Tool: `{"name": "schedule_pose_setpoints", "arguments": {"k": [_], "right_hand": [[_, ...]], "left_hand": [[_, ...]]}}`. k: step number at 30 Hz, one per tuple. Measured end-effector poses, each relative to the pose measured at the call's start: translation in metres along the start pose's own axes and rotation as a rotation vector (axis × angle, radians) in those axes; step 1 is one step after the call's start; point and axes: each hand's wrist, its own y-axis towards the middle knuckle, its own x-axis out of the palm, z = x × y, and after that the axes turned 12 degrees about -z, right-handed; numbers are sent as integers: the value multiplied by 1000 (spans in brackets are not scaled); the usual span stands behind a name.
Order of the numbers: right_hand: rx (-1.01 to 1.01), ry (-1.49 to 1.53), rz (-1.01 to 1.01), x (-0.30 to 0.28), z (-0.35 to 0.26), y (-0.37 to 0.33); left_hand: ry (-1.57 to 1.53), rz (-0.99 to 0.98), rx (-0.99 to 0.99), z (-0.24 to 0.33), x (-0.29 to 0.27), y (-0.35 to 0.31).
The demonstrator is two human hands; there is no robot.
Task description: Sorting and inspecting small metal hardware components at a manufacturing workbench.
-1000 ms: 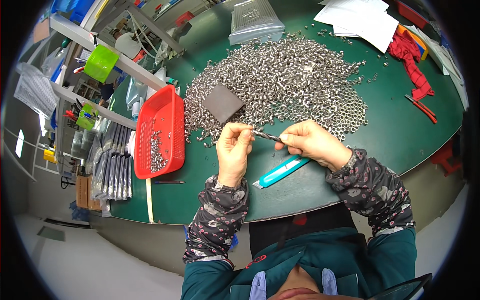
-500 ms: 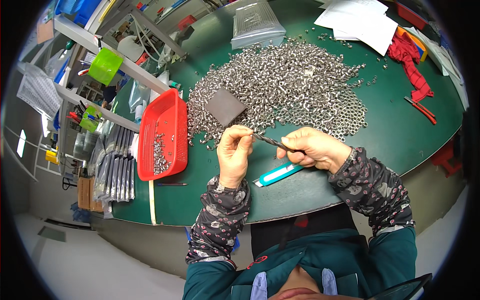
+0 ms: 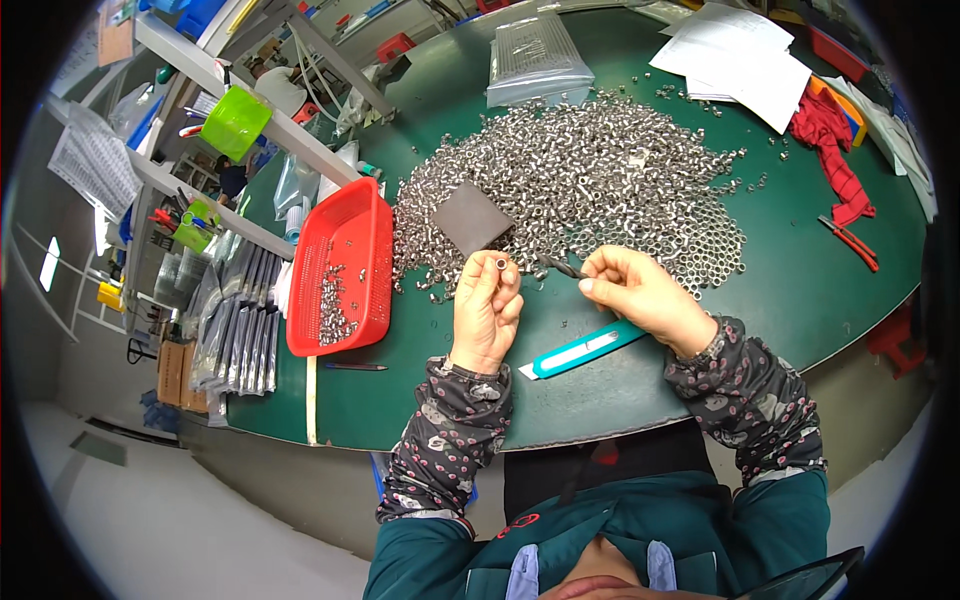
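Observation:
Between the thumb and fingers of my left hand [image 3: 487,312] is a small metal ring [image 3: 501,264], its hole facing up. My right hand [image 3: 645,295] pinches a dark twist drill bit [image 3: 562,267], whose tip points left toward the ring without touching it. Just beyond both hands spreads a big heap of small shiny metal rings [image 3: 590,150]. A dark grey square pad [image 3: 473,218] lies on the heap's near left side. Under my right hand, a teal utility knife [image 3: 585,347] rests on the green table with its blade end to the left.
A red plastic basket [image 3: 374,290] holding some rings stands left of the heap. Farther off are clear plastic bags [image 3: 538,55], white papers [image 3: 735,55] and a red cloth [image 3: 830,150]. Red-handled pliers [image 3: 850,245] lie at right, a pen [image 3: 357,366] near the basket.
The drill bit has come away from the ring in my left hand, leaving a gap between them. My left hand has turned so the ring's hole shows.

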Motion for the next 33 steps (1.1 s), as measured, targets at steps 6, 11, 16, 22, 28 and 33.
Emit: {"name": "schedule_pose_setpoints", "arguments": {"k": [6,11,16,22,28,33], "right_hand": [[5,-435,53,-7,4,0],[-16,-1089,42,-2,-10,-8],[-140,-1231,-205,-4,-10,-15],[-99,-1341,-314,-5,-9,-15],[-171,-994,-136,-16,-18,-10],[-262,-950,-22,-15,-22,-8]], "left_hand": [[-12,21,-30,1,0,0],[-15,26,-39,2,-3,0],[7,49,-38,4,-1,0],[42,41,-38,4,-2,0],[142,80,-19,8,-1,0],[183,108,14,8,2,0]]}}
